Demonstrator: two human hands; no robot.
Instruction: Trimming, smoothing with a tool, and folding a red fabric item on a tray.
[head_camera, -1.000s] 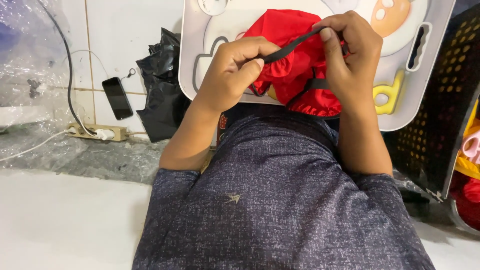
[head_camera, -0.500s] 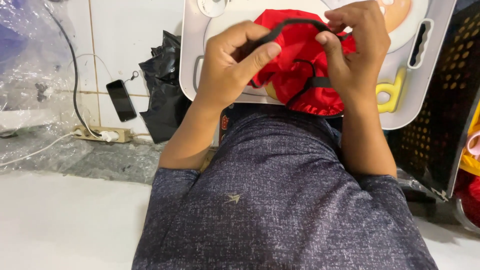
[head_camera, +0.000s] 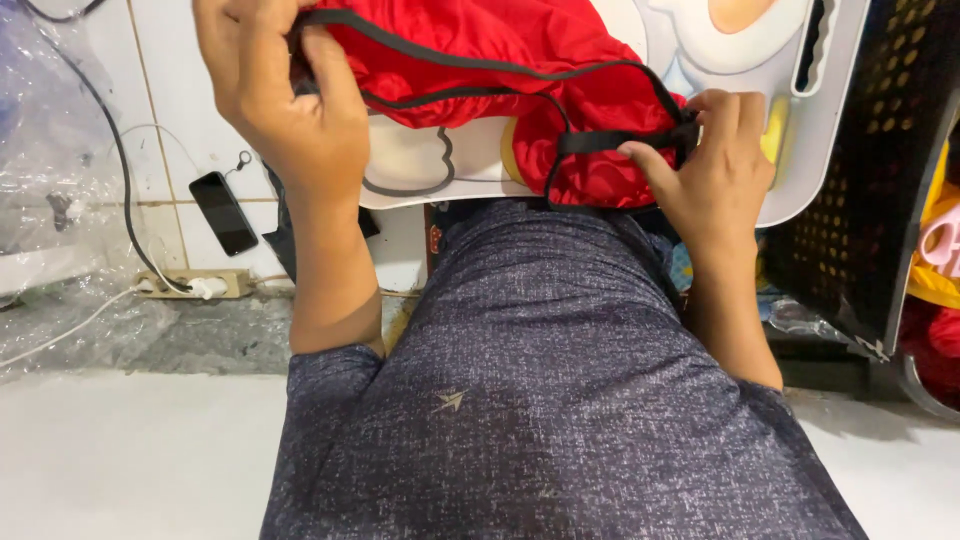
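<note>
By the tiled wall (head_camera: 200, 90), both hands stretch red fabric (head_camera: 520, 50) over a lap tray (head_camera: 800, 150).

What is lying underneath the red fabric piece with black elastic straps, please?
The red fabric piece lies over a white lap tray with cartoon pictures. Its rim and some drawings show; the middle is covered. Left hand and right hand grip the straps.
</note>
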